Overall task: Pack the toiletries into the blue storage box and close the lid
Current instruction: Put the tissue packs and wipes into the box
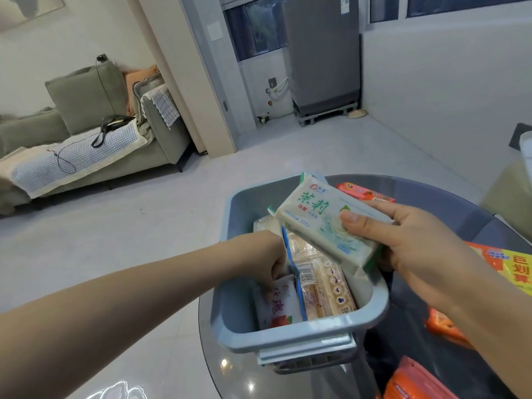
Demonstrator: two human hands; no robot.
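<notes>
The blue plastic storage box [296, 338] sits lower centre of the frame on a round dark glass table [426, 335], open, with no lid on it. A pale blue hinged flap or handle [308, 351] hangs on its near wall. Inside, packets stand on edge: a white soap packet with pink lettering and a red flower [276, 306] at the left, a thin blue-edged packet with a barcode [299, 279] beside it, and a clear pack of cream-coloured bars [328, 292] to the right.

The left hand [259, 254] reaches down into the left half of the box, fingers [273, 276] curled onto the top of the white-and-pink packet; whether they grip it or only press on it is hard to tell, since the knuckles hide the tips. The right hand [411, 249] holds a white rectangular soap bar with green characters [325, 226] tilted above the right side of the box, thumb on its printed face and the other fingers wrapped beneath.

On the table right of the box lie orange packets [365, 194], an orange-and-yellow bag [512, 266] and more orange packs [414, 381] at the lower right edge. Beyond, a pale tiled floor [144, 226] runs to a grey-green sofa [86, 122] at the upper left and a grey appliance [322, 53] at the top centre.
</notes>
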